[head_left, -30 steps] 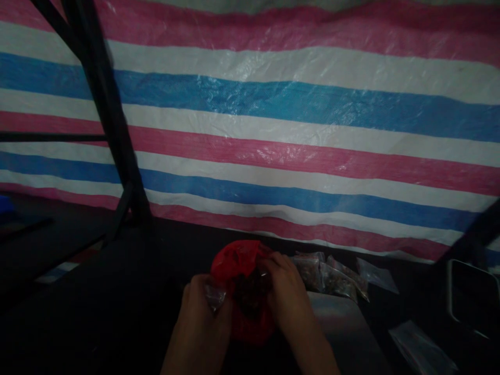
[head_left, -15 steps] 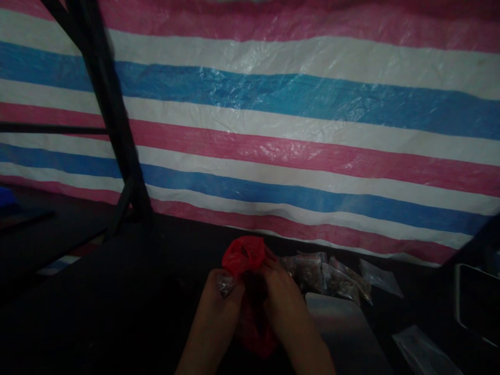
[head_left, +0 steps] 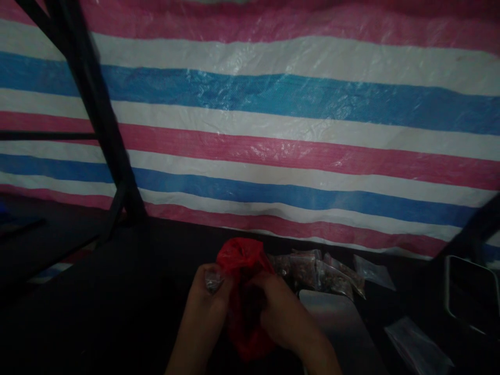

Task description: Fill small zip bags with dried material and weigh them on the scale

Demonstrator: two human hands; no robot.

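A thin red plastic bag [head_left: 244,252] stands between my hands on the dark table, its mouth spread and its inside too dark to make out. My left hand [head_left: 211,294] grips the bag's left edge, with a small piece of clear plastic [head_left: 213,281] showing between the thumb and fingers. At the bag's right side, my right hand [head_left: 279,307] is curled with its fingertips at the opening; whether it pinches the rim or something inside is hidden. Just beyond it lie several small clear zip bags [head_left: 307,268] with brownish contents.
A flat grey panel [head_left: 336,312] lies right of my right arm. Further right are a flat clear bag [head_left: 375,272], another clear bag [head_left: 417,344] and a dark, light-rimmed device [head_left: 471,294]. Behind hangs a striped tarp [head_left: 273,135]; a black metal post [head_left: 97,114] rises at left.
My right hand has shifted from the bag's far right rim back toward its middle, fingers now curled. The red bag's mouth is wider toward me. The whole view has turned slightly right.
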